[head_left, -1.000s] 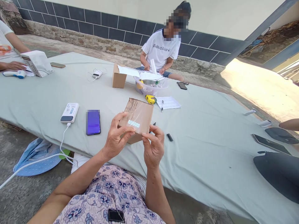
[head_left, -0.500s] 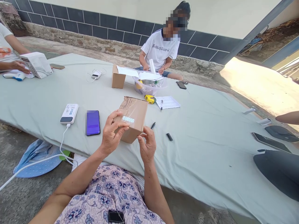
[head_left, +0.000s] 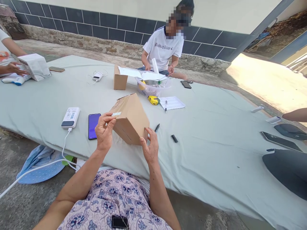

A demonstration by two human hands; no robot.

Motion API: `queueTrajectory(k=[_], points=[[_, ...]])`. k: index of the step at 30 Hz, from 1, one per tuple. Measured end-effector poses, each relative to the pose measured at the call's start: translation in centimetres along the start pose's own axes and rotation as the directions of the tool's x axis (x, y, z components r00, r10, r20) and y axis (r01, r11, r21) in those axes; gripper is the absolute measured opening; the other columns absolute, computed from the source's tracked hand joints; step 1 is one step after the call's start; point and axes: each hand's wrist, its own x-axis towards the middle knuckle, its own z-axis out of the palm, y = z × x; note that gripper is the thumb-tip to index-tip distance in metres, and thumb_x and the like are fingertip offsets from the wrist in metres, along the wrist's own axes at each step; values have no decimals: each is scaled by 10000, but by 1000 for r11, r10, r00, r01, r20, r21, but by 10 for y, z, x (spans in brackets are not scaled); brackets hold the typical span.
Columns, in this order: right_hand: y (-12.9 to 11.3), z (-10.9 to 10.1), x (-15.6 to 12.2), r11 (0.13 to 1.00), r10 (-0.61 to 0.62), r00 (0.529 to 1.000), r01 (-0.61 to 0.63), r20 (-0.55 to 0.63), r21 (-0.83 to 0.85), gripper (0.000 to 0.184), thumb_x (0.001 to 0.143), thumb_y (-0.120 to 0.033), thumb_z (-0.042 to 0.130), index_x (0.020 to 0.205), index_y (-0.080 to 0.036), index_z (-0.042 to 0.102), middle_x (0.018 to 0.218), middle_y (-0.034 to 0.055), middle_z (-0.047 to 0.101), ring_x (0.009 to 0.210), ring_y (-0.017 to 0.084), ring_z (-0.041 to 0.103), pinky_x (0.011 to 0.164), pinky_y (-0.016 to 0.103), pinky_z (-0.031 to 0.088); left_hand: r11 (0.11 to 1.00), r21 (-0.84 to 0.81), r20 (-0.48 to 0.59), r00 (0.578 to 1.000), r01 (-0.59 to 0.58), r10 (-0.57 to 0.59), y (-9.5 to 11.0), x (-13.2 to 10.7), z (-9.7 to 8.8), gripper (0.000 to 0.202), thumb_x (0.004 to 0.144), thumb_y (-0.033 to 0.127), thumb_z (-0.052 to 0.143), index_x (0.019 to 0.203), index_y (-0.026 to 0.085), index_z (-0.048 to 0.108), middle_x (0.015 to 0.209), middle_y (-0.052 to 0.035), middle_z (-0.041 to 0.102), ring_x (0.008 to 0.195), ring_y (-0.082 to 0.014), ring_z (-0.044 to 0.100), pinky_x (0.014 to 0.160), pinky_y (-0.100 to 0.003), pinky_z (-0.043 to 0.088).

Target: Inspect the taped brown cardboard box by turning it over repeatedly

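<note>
Between my hands a brown cardboard box (head_left: 130,123) is tilted over the cloth-covered table, its top leaning left. A small patterned strip (head_left: 116,114) shows on its upper left face, partly covered by my fingers. My left hand (head_left: 104,132) pinches the box at its upper left edge, beside that strip. My right hand (head_left: 150,145) grips the lower right corner, thumb on the near side. Just right of the box lie a dark marker (head_left: 157,128) and a black cap (head_left: 174,138). A phone with a blue screen (head_left: 94,124) is partly behind my left hand.
A white power bank (head_left: 70,118) with a cable lies left. Beyond the box are a yellow tape measure (head_left: 153,100), a printed sheet (head_left: 173,103), a clear plastic basin (head_left: 155,88) and another box (head_left: 120,81). A person (head_left: 165,48) sits across; a black cap-shaped hat (head_left: 287,171) lies right.
The box has been tipped and turned, its top and patterned strip moving left, so more of its side faces show. My left hand has moved left with it; my right hand keeps its corner.
</note>
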Motion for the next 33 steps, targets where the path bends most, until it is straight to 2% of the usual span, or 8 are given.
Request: queueTrajectory(k=[3, 8, 12, 16, 19, 24, 29, 33], points=[[-1, -9, 3, 999, -30, 998, 28, -62, -33, 494, 895, -554, 623, 1264, -226, 636, 1381, 134, 603, 1318, 266, 555, 1024, 469, 534, 972, -121, -47, 977, 200, -206, -6, 1, 3, 371, 657, 515, 871, 806, 220, 704, 1079, -50, 674, 1088, -206, 615, 880, -310, 515], [-5, -19, 8, 995, -100, 985, 95, -143, -39, 355, 917, -480, 624, 1137, -210, 694, 1274, 124, 669, 1239, 249, 622, 1045, 472, 533, 877, -214, -66, 889, 431, -453, -14, 5, 3, 444, 569, 487, 906, 823, 218, 661, 1023, -39, 677, 981, -183, 600, 727, -253, 501], [-5, -20, 9, 988, -152, 974, 147, -169, -46, 294, 936, -428, 610, 1107, -209, 706, 1257, 119, 677, 1275, 246, 609, 1090, 487, 516, 796, -224, -39, 811, 562, -584, -26, 7, -2, 423, 601, 442, 875, 849, 224, 609, 945, -12, 663, 923, -165, 598, 746, -271, 510], [-2, -19, 10, 979, -196, 968, 184, -159, -88, 270, 935, -411, 612, 1077, -205, 713, 1262, 119, 663, 1310, 251, 582, 1118, 509, 496, 720, -143, -77, 718, 679, -692, -39, 4, -6, 367, 663, 415, 815, 855, 230, 563, 889, 16, 634, 804, -133, 598, 745, -282, 504], [0, -18, 9, 975, -209, 966, 193, -152, -110, 263, 937, -397, 611, 1081, -201, 713, 1274, 124, 654, 1322, 253, 572, 1116, 513, 499, 718, -106, -82, 713, 688, -696, -44, 3, -8, 386, 685, 495, 780, 842, 225, 553, 917, 5, 626, 762, -126, 581, 704, -265, 486], [0, -19, 8, 976, -204, 970, 191, -132, -105, 248, 934, -390, 614, 1059, -204, 720, 1283, 122, 652, 1341, 264, 565, 1121, 528, 501, 717, -10, -33, 716, 697, -697, -42, 4, -11, 555, 671, 713, 734, 895, 233, 568, 1053, -41, 629, 867, -167, 606, 722, -283, 494], [-3, -21, 7, 971, -228, 964, 216, -139, -99, 221, 928, -373, 632, 1049, -208, 717, 1215, 104, 692, 1338, 263, 574, 1123, 533, 502, 687, 91, -57, 693, 721, -719, -41, 6, -12, 549, 663, 675, 780, 890, 229, 555, 1106, -65, 616, 888, -178, 601, 708, -291, 527], [-7, -23, 7, 972, -235, 957, 227, -168, -65, 229, 921, -370, 652, 1081, -212, 694, 1233, 111, 672, 1260, 244, 623, 1059, 484, 547, 672, 103, -54, 678, 734, -733, -42, 7, -14, 482, 741, 660, 699, 981, 250, 621, 1191, -74, 583, 820, -166, 592, 635, -282, 546]])
